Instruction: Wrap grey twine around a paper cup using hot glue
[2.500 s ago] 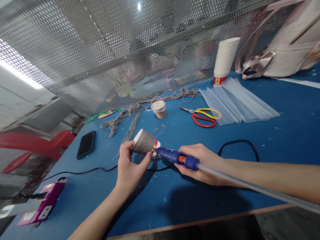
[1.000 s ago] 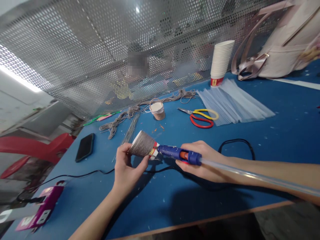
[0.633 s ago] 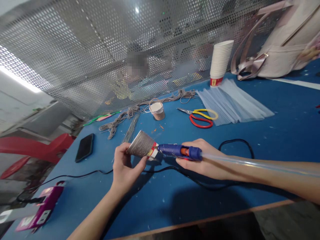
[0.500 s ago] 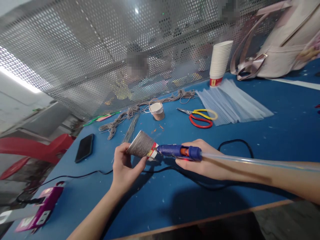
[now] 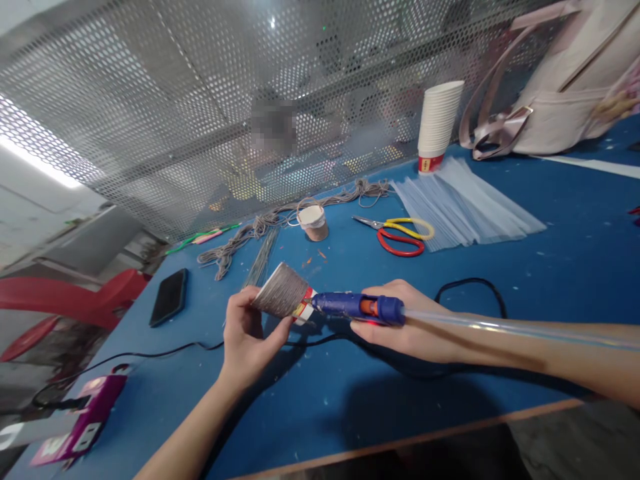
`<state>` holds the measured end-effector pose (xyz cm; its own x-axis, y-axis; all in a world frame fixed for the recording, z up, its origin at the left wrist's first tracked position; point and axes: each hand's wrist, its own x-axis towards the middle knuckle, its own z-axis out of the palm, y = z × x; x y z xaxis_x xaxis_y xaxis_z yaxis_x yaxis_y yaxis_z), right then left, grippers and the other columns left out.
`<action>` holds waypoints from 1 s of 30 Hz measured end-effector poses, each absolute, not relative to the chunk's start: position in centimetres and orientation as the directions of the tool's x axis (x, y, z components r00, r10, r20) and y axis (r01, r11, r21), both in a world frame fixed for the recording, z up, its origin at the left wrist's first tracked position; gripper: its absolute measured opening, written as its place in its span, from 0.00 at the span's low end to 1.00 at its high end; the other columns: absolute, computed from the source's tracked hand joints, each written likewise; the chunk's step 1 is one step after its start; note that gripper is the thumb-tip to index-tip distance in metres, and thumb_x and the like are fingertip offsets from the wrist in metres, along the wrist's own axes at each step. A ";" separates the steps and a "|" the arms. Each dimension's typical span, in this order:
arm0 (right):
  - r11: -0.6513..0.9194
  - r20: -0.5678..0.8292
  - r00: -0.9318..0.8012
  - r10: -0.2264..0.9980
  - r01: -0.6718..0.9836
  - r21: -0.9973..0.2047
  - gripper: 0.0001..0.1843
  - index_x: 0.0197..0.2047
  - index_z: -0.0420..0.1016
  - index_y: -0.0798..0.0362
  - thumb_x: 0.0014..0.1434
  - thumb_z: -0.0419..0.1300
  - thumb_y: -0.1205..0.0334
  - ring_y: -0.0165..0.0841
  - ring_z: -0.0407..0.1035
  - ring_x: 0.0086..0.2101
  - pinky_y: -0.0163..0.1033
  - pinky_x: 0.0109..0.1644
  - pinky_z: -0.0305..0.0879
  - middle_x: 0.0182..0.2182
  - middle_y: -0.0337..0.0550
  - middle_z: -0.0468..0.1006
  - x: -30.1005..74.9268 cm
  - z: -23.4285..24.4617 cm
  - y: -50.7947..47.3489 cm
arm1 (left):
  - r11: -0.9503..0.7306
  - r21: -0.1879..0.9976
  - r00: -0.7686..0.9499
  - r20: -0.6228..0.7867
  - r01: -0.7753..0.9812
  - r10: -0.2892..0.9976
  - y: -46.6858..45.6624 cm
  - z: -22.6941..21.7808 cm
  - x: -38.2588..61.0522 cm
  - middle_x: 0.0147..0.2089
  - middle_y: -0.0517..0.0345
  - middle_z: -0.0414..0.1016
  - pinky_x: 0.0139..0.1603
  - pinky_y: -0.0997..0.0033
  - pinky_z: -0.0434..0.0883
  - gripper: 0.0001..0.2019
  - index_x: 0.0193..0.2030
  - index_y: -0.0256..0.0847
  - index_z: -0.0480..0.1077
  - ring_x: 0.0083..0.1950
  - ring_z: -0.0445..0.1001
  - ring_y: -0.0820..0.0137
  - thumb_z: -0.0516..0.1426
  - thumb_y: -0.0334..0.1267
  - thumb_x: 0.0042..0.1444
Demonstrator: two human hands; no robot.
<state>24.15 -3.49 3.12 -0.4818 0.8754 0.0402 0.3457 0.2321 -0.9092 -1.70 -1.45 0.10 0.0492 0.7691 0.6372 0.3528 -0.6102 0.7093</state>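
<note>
Your left hand (image 5: 246, 341) pinches a cord-wrapped paper cup (image 5: 281, 291); your right hand (image 5: 415, 335) grips a blue glue gun (image 5: 343, 305), its nozzle (image 5: 314, 302) at the cup's three o'clock.

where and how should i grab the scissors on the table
Probably by the red loop, coming from the near side: the scissors lie flat, blades pointing left and away, and this loop is the nearer one, while the yellow loop overlaps the translucent strips.

Glue gun (image 5: 340, 304): smooth plastic. Near cup (image 5: 286, 293): paper, rough cord wrap (image 5: 279, 288). Scissors (image 5: 384, 225): metal blades (image 5: 367, 221), glossy plastic handles (image 5: 406, 252). Far screen (image 5: 200, 133): perforated metal.
</note>
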 end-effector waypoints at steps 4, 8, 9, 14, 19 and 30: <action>0.208 0.048 -0.448 0.893 0.315 -0.926 0.13 0.23 0.62 0.53 0.54 0.58 0.57 0.24 0.53 0.22 0.31 0.24 0.51 0.20 0.32 0.62 24.4 2.9 -3.1 | -0.602 0.705 0.039 0.637 0.374 0.770 -1.4 0.1 -1.9 0.33 0.62 0.65 0.32 0.72 0.65 0.20 0.37 0.44 0.62 0.32 0.64 0.74 0.67 0.35 0.40; 0.182 0.022 -0.465 0.885 0.301 -0.936 0.13 0.24 0.62 0.53 0.54 0.59 0.56 0.24 0.52 0.22 0.32 0.24 0.50 0.19 0.31 0.60 24.6 2.8 -3.1 | -0.599 0.713 0.035 0.633 0.365 0.774 -1.4 0.3 -1.8 0.31 0.63 0.65 0.31 0.72 0.65 0.20 0.35 0.44 0.62 0.32 0.65 0.73 0.68 0.38 0.39; 0.179 0.019 -0.473 0.881 0.295 -0.939 0.13 0.24 0.62 0.53 0.54 0.59 0.56 0.24 0.52 0.22 0.32 0.24 0.51 0.20 0.32 0.60 24.6 2.8 -3.1 | -0.601 0.714 0.039 0.632 0.360 0.774 -1.4 0.4 -1.8 0.31 0.63 0.65 0.31 0.72 0.66 0.21 0.35 0.43 0.62 0.32 0.65 0.73 0.68 0.39 0.39; 0.154 0.003 -0.487 0.874 0.270 -0.951 0.15 0.22 0.59 0.53 0.54 0.59 0.57 0.24 0.51 0.22 0.31 0.24 0.50 0.19 0.31 0.58 24.6 3.0 -3.1 | -0.621 0.696 0.045 0.652 0.360 0.757 -1.4 0.7 -1.7 0.33 0.62 0.66 0.33 0.71 0.68 0.22 0.36 0.43 0.63 0.33 0.66 0.73 0.69 0.43 0.39; 0.125 -0.016 -0.467 0.884 0.270 -0.955 0.16 0.22 0.58 0.52 0.55 0.58 0.56 0.24 0.50 0.20 0.32 0.23 0.47 0.18 0.31 0.58 24.7 3.1 -3.1 | -0.650 0.668 0.075 0.674 0.362 0.735 -1.4 0.9 -1.7 0.33 0.62 0.66 0.32 0.72 0.68 0.21 0.37 0.43 0.63 0.32 0.66 0.73 0.68 0.45 0.42; 0.109 -0.039 -0.464 0.885 0.289 -0.951 0.18 0.20 0.57 0.52 0.55 0.58 0.55 0.24 0.53 0.19 0.32 0.23 0.48 0.15 0.30 0.58 24.8 3.2 -3.2 | -0.595 0.717 0.051 0.623 0.362 0.781 -1.4 1.1 -1.8 0.32 0.62 0.66 0.33 0.71 0.68 0.23 0.37 0.44 0.64 0.32 0.66 0.72 0.69 0.47 0.39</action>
